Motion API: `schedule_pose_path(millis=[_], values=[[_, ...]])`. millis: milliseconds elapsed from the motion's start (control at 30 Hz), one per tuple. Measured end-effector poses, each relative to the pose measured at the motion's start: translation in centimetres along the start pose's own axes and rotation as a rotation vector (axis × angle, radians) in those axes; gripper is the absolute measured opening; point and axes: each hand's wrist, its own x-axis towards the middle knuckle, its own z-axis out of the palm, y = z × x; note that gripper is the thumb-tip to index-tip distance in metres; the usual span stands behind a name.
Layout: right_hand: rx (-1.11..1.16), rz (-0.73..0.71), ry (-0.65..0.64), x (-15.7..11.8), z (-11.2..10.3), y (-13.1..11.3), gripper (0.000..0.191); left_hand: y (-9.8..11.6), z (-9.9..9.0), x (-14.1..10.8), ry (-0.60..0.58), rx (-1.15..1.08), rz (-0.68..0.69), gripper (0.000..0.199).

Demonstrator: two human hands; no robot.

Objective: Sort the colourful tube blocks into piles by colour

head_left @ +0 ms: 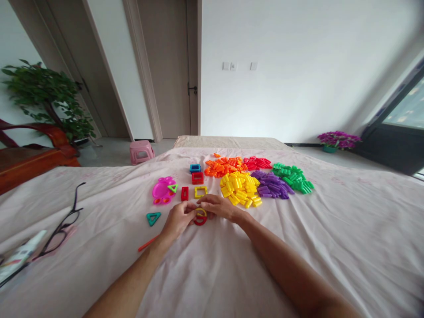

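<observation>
Between my two hands, close to the cloth, are a yellow half-ring tile [201, 212] and a red half-ring tile [200, 222], edge to edge. My left hand [179, 218] pinches the left side of the pair with bent fingers. From the right, my right hand [219, 206] reaches over the top of the yellow tile, its fingertips partly hidden. Just beyond lie a yellow square frame [200, 192], a red rectangular frame [184, 193], a stack of red frames [198, 178] and blue frames [195, 168]. A teal triangle [153, 218] sits left of my left hand.
A pink paw-shaped tray [161, 191] holds a green triangle [172, 188]. Piles of yellow [240, 187], orange [225, 167], red [257, 163], purple [272, 185] and green pieces [293, 177] lie right. Eyeglasses [62, 226] and a white tube [24, 251] lie left.
</observation>
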Motion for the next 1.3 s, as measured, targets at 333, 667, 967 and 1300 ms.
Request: schedule_pose_path(millis=[333, 667, 967, 1300], values=[[-0.413, -0.211, 0.144, 0.0, 1.3, 0.7, 0.045, 0.0, -1.0, 0.5, 0.095, -0.078, -0.020, 0.039], [-0.499, -0.422, 0.186, -0.2, 1.3, 0.7, 0.018, 0.4, -1.7, 0.6, 0.097, -0.061, -0.029, 0.042], [-0.456, -0.266, 0.248, -0.3, 1.9, 0.2, 0.014, -0.5, -1.1, 0.4, 0.067, -0.035, 0.052, 0.036], [-0.423, -0.267, 0.305, -0.2, 1.7, 0.7, 0.010, 1.2, -0.9, -0.5, -0.105, -0.095, 0.046, 0.042]])
